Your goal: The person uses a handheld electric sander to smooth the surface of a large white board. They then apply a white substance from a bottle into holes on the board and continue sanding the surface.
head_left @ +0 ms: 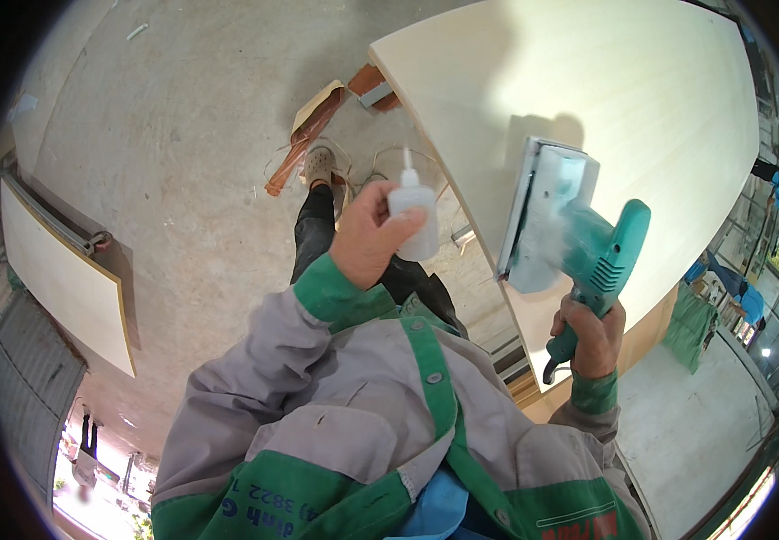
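Note:
My left hand (pixel 376 232) is closed round a small translucent white squeeze bottle (pixel 415 216) with a narrow pointed nozzle facing up. The bottle is held over the floor, beside the table's left edge. My right hand (pixel 595 333) grips the rear handle of a teal power sander (pixel 601 261). Its long, dusty rectangular base (pixel 547 216) is tipped on its side, with the dark edge facing left. The sander is over the near end of a large pale board (pixel 615 81); whether it touches the board I cannot tell. A dark cord end hangs below its handle.
Left of me, another pale panel (pixel 65 270) leans by a metal bar. Brown and tan scraps (pixel 310 126) lie on the concrete floor (pixel 191 108) near my feet. Other people (pixel 750 301) are far off at the right, near a green cloth (pixel 691 328).

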`<state>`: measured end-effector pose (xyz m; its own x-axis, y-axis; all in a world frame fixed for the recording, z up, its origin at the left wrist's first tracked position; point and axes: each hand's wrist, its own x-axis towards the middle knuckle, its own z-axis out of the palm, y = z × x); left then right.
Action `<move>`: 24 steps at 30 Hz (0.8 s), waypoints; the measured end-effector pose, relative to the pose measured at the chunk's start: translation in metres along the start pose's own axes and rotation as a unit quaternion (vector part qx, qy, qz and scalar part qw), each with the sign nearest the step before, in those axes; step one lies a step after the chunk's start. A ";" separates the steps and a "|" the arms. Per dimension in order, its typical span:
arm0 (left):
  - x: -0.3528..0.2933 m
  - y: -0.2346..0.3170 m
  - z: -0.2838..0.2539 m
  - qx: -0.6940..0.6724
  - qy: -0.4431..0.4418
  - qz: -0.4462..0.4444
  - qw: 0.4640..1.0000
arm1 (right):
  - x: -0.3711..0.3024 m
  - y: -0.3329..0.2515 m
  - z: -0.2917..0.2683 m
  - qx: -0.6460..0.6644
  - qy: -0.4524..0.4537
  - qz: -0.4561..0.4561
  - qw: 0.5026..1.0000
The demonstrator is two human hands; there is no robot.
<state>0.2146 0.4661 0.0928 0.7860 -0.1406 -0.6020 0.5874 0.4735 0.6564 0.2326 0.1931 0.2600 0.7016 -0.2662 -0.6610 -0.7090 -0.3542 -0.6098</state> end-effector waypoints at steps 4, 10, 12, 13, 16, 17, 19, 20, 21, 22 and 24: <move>-0.011 0.012 -0.028 -0.054 0.052 0.055 0.996 | 0.015 -0.007 -0.001 -0.137 -0.024 -0.007 0.990; -0.016 0.036 -0.074 -0.102 0.118 0.130 0.979 | 0.073 -0.071 0.092 -0.162 -0.208 -0.346 0.900; -0.006 0.045 -0.078 -0.120 0.139 0.130 0.974 | 0.113 -0.125 0.126 -0.288 -0.185 -0.528 0.777; -0.001 0.049 -0.080 -0.130 0.115 0.143 0.974 | 0.134 -0.153 0.139 -0.366 -0.171 -0.625 0.669; -0.001 0.065 -0.087 -0.136 0.103 0.163 0.972 | 0.122 -0.180 0.141 -0.453 -0.166 -0.441 0.757; -0.005 0.071 -0.091 -0.131 0.104 0.171 0.971 | 0.118 -0.184 0.144 -0.401 -0.142 -0.325 0.845; -0.012 0.081 -0.103 -0.121 0.120 0.191 0.967 | 0.086 -0.166 0.141 -0.304 -0.152 -0.245 0.908; -0.016 0.084 -0.109 -0.112 0.134 0.198 0.965 | 0.077 -0.158 0.151 -0.210 -0.168 -0.219 0.938; -0.020 0.088 -0.114 -0.104 0.168 0.189 0.962 | 0.074 -0.155 0.157 -0.234 -0.161 -0.272 0.920; -0.019 0.091 -0.117 -0.113 0.151 0.206 0.960 | 0.074 -0.159 0.163 -0.241 -0.154 -0.353 0.891; -0.016 0.096 -0.124 -0.132 0.144 0.201 0.960 | 0.079 -0.174 0.171 -0.280 -0.172 -0.373 0.868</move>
<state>0.2344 0.6213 0.1097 0.8307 0.3273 -0.4504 0.1494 0.6483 0.7466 0.3987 0.3869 0.2391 0.8195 0.4734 -0.3231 0.1472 -0.7186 -0.6796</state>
